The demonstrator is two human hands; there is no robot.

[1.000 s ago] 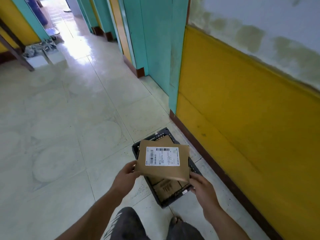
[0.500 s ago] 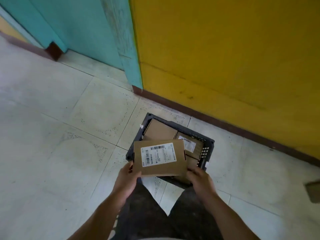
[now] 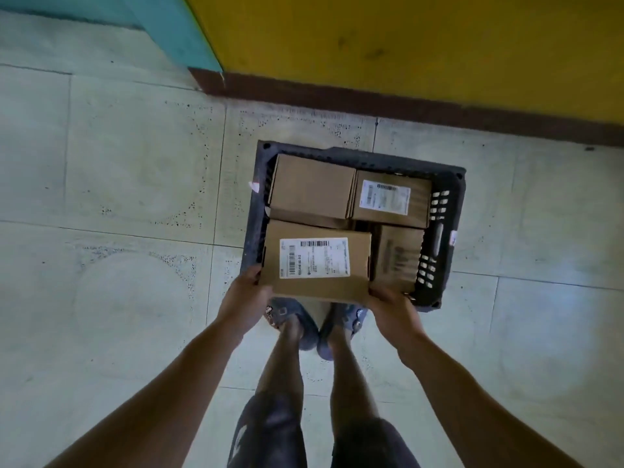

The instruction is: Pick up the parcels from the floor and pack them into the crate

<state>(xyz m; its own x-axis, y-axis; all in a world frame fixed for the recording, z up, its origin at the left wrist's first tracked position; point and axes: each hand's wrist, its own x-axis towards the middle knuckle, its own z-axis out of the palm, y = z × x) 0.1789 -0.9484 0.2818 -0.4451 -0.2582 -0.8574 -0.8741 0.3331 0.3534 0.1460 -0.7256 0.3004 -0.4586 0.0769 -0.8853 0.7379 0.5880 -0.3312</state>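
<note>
I hold a flat brown cardboard parcel [image 3: 317, 261] with a white barcode label, level over the near left part of a dark plastic crate [image 3: 445, 211] that stands on the tiled floor. My left hand [image 3: 244, 295] grips the parcel's near left corner. My right hand [image 3: 393, 310] grips its near right corner. Inside the crate lie a plain brown box [image 3: 310, 187] at the far left, a labelled box [image 3: 391, 197] at the far right, and a printed box [image 3: 398, 255] at the near right.
A yellow wall [image 3: 405, 38] with a dark brown skirting [image 3: 371, 99] runs just behind the crate, and a teal post [image 3: 182, 32] stands at the upper left. My feet in dark sandals [image 3: 304, 325] stand right at the crate's near edge. Pale floor tiles [image 3: 118, 197] spread left and right.
The view has tilted down and closed in on the crate. The parcel, gripped by both hands throughout, has come lower over the crate's near left part.
</note>
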